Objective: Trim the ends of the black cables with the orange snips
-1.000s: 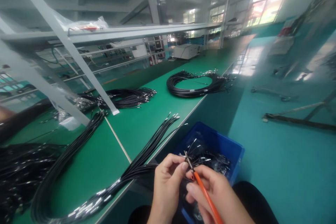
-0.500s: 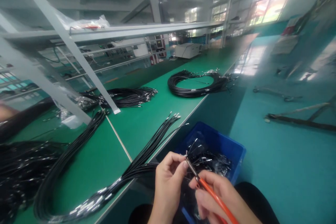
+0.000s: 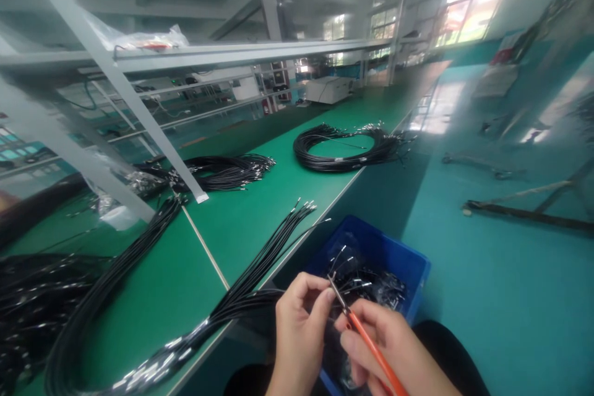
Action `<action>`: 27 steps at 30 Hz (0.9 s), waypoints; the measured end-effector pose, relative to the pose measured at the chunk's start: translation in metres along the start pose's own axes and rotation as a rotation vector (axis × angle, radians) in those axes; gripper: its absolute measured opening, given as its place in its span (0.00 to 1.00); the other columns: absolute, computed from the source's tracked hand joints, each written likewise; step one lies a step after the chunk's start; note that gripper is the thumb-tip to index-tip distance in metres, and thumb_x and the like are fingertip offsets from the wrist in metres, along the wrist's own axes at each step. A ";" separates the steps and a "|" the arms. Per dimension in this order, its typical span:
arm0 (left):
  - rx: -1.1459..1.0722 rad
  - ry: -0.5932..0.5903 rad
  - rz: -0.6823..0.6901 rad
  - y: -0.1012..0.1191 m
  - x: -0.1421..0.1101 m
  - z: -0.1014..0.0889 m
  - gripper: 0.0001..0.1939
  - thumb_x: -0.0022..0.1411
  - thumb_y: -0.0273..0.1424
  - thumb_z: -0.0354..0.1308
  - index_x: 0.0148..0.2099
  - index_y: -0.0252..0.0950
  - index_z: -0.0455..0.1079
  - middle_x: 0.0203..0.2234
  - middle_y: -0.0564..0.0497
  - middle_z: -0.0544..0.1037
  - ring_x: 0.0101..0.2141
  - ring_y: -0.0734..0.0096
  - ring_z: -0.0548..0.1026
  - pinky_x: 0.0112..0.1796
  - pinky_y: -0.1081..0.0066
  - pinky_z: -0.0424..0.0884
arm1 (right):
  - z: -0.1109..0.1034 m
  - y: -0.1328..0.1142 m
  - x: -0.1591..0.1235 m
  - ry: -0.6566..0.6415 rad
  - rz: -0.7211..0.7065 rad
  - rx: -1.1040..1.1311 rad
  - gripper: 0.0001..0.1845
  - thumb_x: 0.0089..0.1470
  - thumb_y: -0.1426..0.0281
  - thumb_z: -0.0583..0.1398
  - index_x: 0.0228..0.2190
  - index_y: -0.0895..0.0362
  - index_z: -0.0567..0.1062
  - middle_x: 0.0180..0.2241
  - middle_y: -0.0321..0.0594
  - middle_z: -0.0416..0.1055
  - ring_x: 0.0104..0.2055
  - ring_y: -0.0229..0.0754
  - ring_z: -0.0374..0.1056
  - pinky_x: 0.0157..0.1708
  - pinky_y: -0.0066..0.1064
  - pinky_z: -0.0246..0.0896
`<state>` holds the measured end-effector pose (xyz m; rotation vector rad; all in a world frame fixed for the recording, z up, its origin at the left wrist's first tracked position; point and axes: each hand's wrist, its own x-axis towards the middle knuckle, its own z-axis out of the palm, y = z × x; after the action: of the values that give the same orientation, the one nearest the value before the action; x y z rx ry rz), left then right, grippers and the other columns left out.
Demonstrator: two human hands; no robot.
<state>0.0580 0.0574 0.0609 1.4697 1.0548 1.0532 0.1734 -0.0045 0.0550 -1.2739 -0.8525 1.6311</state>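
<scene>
At the front edge of the bench, my left hand (image 3: 302, 322) is pinched closed on the end of a black cable, most of it hidden by the fingers. Orange-handled pliers (image 3: 371, 343) are gripped in my right hand (image 3: 387, 340). Their narrow metal jaws meet the cable end at my left fingertips; whether they are closed on it cannot be made out. A bundle of black cables (image 3: 260, 260) with silvery tips curves over the bench beside my left hand, some strands running toward it. Below both hands stands a blue bin (image 3: 403, 253) holding short cable pieces and clear plastic.
Coiled black cables (image 3: 331, 164) lie farther along the green bench (image 3: 250, 213), with another bundle (image 3: 227, 172) behind the slanted shelf post (image 3: 153, 130). A dark cable pile (image 3: 41, 315) is at left. A metal stand (image 3: 520, 213) rests on the floor at right.
The view has shifted slightly, so the bench and bin sit a little farther left. Both hands keep their hold, and the pliers' jaws stay at the left fingertips.
</scene>
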 end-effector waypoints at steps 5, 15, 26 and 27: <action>0.199 0.031 0.122 -0.002 0.002 -0.001 0.04 0.55 0.30 0.58 0.30 0.35 0.70 0.22 0.53 0.73 0.25 0.69 0.72 0.28 0.73 0.67 | -0.002 0.009 -0.008 0.130 -0.160 0.010 0.10 0.37 0.76 0.64 0.26 0.58 0.71 0.20 0.30 0.66 0.21 0.33 0.60 0.22 0.24 0.55; 0.448 -0.043 0.363 0.001 -0.005 0.006 0.06 0.59 0.27 0.54 0.29 0.36 0.66 0.23 0.53 0.70 0.24 0.72 0.70 0.26 0.74 0.65 | 0.001 -0.010 0.003 0.524 -0.427 0.260 0.19 0.41 0.63 0.67 0.36 0.53 0.69 0.27 0.34 0.71 0.28 0.37 0.65 0.30 0.27 0.61; 0.795 0.027 0.578 -0.011 -0.013 0.012 0.08 0.59 0.25 0.52 0.28 0.37 0.68 0.21 0.51 0.70 0.23 0.70 0.69 0.27 0.73 0.62 | 0.003 -0.011 0.014 0.542 -0.368 0.215 0.19 0.40 0.67 0.68 0.34 0.54 0.67 0.23 0.30 0.67 0.25 0.37 0.65 0.27 0.27 0.61; 0.764 0.024 0.549 -0.010 -0.012 0.011 0.07 0.59 0.25 0.52 0.28 0.37 0.68 0.21 0.51 0.70 0.23 0.70 0.69 0.26 0.73 0.62 | 0.005 -0.010 0.014 0.539 -0.375 0.217 0.19 0.40 0.68 0.67 0.34 0.54 0.67 0.25 0.31 0.68 0.27 0.38 0.67 0.30 0.28 0.62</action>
<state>0.0650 0.0445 0.0485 2.4694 1.1634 1.0835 0.1700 0.0121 0.0605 -1.2265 -0.5205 0.9840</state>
